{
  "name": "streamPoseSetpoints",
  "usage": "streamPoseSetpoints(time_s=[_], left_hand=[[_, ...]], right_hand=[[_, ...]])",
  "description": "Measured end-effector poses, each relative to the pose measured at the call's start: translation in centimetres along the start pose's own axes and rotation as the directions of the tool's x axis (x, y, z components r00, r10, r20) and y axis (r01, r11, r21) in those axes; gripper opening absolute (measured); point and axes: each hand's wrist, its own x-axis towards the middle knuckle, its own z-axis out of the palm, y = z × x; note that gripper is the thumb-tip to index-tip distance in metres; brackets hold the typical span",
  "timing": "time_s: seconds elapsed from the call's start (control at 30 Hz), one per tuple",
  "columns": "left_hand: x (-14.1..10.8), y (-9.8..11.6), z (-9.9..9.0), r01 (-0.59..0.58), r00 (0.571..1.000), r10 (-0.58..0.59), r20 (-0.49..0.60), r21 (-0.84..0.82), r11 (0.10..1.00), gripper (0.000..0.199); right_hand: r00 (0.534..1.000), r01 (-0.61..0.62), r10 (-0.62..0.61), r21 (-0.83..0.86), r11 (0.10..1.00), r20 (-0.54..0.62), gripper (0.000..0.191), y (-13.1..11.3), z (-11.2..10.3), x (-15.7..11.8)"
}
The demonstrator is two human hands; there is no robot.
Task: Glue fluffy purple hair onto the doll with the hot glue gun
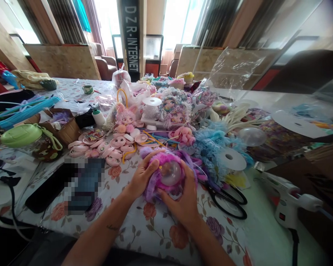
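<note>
My left hand [145,171] and my right hand [184,190] grip a fuzzy purple and magenta piece [170,157] from both sides, just above the flowered tablecloth [152,229]. A translucent round dome [171,173] sits in its middle, ringed by magenta fluff. My left fingers curl over its upper left edge; my right thumb presses near its lower edge. Lavender fuzzy strands hang at its left. Black-handled scissors [230,201] lie to the right of my right hand. Pink doll faces [113,157] are piled beyond my left hand.
At right are a hot glue gun [287,201], a white spool [233,159] and blue frilly trim [211,147]. A phone [86,184] and a green-lidded jar [30,142] stand left. Finished-looking furry dolls [126,116] and a clear bead spool [151,107] fill the back.
</note>
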Motion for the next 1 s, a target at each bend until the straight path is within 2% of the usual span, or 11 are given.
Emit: streamPoseSetpoints(time_s=[0.1, 0.17, 0.23, 0.37, 0.5, 0.63, 0.8, 0.87, 1.0], left_hand=[[0.1, -0.4, 0.0, -0.063, 0.993, 0.061, -0.099, -0.013, 0.998, 0.047], [0.0, -0.4, 0.1, -0.104, 0.984, 0.105, -0.143, 0.011, 0.994, 0.045], [-0.1, -0.4, 0.3, -0.127, 0.978, 0.137, -0.159, 0.070, 0.989, 0.044], [-0.4, -0.5, 0.7, -0.155, 0.971, 0.186, -0.153, 0.196, 0.968, 0.044], [-0.6, -1.0, 0.7, -0.183, 0.961, 0.233, -0.153, 0.283, 0.941, 0.043], [-0.7, -1.3, 0.6, -0.207, 0.951, 0.270, -0.149, 0.339, 0.918, 0.042], [-0.9, -1.2, 0.7, -0.241, 0.948, 0.295, -0.123, 0.332, 0.912, 0.041], [-1.0, -1.2, 0.8, -0.242, 0.948, 0.294, -0.119, 0.328, 0.913, 0.042], [-1.0, -1.1, 0.8, -0.233, 0.953, 0.280, -0.116, 0.311, 0.922, 0.043]], right_hand=[[0.994, 0.085, -0.086, -0.016, 0.996, -0.063, 0.071, -0.1, -0.9, 0.6], [0.974, 0.168, -0.175, -0.062, 0.984, -0.141, 0.054, -0.4, -1.4, 1.1], [0.949, 0.262, -0.275, -0.099, 0.960, -0.157, 0.039, -1.0, -1.8, 1.8], [0.904, 0.414, -0.425, -0.150, 0.898, -0.047, 0.029, -2.3, -1.9, 2.8], [0.850, 0.520, -0.522, -0.261, 0.813, 0.068, 0.025, -2.9, -1.6, 3.3], [0.808, 0.576, -0.585, -0.300, 0.760, 0.070, 0.016, -2.6, -1.4, 3.3], [0.732, 0.672, -0.677, -0.236, 0.702, 0.074, 0.018, -1.8, -1.6, 2.6], [0.741, 0.663, -0.670, -0.203, 0.720, 0.043, 0.020, -1.7, -1.9, 2.4], [0.813, 0.578, -0.582, -0.090, 0.811, -0.017, 0.027, -1.9, -2.3, 2.4]])
